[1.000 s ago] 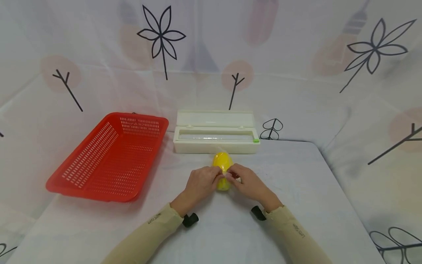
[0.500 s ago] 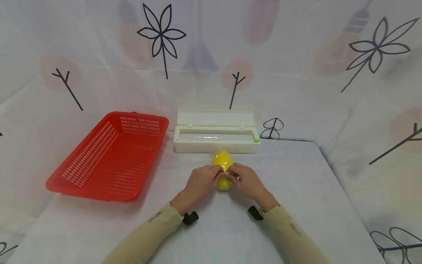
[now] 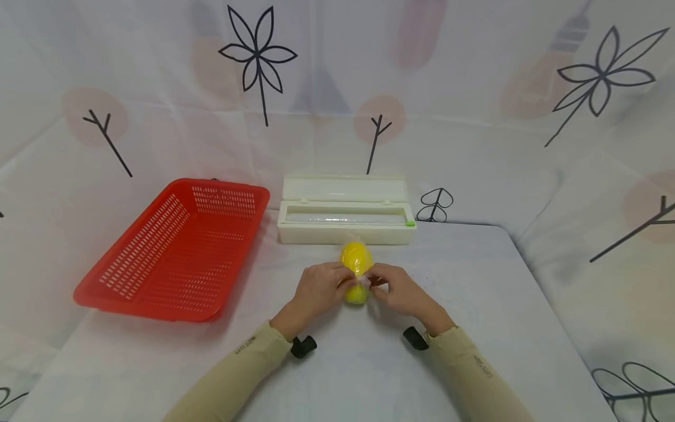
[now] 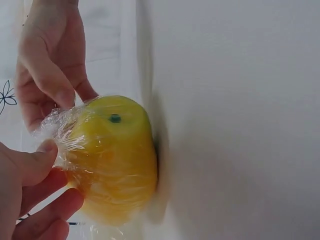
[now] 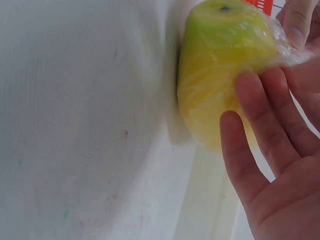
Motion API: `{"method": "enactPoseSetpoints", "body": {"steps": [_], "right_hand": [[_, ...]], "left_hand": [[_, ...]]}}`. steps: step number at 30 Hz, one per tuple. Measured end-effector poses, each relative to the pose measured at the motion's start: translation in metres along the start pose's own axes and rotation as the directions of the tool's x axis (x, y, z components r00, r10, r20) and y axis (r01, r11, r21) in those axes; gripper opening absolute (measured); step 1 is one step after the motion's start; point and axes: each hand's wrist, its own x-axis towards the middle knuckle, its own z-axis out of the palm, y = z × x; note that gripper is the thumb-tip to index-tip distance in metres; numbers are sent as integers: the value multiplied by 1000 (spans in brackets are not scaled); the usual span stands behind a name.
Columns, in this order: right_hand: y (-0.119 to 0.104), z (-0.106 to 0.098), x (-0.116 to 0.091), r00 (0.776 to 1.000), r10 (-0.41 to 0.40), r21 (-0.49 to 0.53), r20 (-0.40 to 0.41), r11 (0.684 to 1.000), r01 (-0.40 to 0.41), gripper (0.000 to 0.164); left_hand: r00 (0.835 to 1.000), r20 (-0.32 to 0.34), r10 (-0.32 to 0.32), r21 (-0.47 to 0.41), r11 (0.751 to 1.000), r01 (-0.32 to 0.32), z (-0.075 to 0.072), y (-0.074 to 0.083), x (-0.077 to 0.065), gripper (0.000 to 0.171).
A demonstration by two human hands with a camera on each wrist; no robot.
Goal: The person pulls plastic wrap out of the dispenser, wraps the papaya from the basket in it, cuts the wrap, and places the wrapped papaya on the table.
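Note:
A yellow mango-like fruit (image 3: 355, 255), green around its stem end, lies on the table wrapped in clear cling film (image 4: 61, 131). The film is bunched into a crumpled gather on top of the fruit. My left hand (image 3: 321, 285) pinches this gather between thumb and forefinger. From the other side, my right hand (image 3: 399, 289) has its thumb and forefinger on the same gather. In the right wrist view, the remaining fingertips (image 5: 247, 82) of that hand lie along the wrapped fruit (image 5: 212, 70).
Behind the fruit stands a white cling film dispenser (image 3: 345, 236), lid up, a roll inside and a green slider at its right end. A red perforated basket (image 3: 232, 293) is at the left. A patterned cloth (image 3: 474, 146) hangs behind the white table (image 3: 474, 281).
Both hands stay over the fruit. The fingers have shifted slightly on the bunched film, which now shows as a white tuft between them. The right hand has moved a little to the right.

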Motion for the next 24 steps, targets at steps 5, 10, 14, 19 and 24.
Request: {"method": "enactPoseSetpoints", "body": {"steps": [5, 10, 14, 19, 24], "right_hand": [[-2, 0, 3, 1000, -10, -37, -10, 999, 9, 16], [-3, 0, 5, 1000, 4, -30, -9, 1000, -4, 14], [-3, 1, 6, 999, 24, -53, -31, 998, -25, 9], [-5, 3, 7, 989, 102, -89, -109, 990, -112, 14], [-5, 4, 7, 967, 173, -103, -186, 975, -194, 22]], "left_hand": [[999, -39, -24, 20, 1000, 25, 4, 2, 0, 12], [996, -72, -61, 24, 998, 63, 6, 4, 0, 16], [995, -74, -62, 14, 998, 64, 7, 4, 0, 16], [998, -31, -47, -17, 999, 46, 4, 3, 1, 12], [999, 33, -26, 9, 1000, 26, 3, 2, 1, 18]]}}
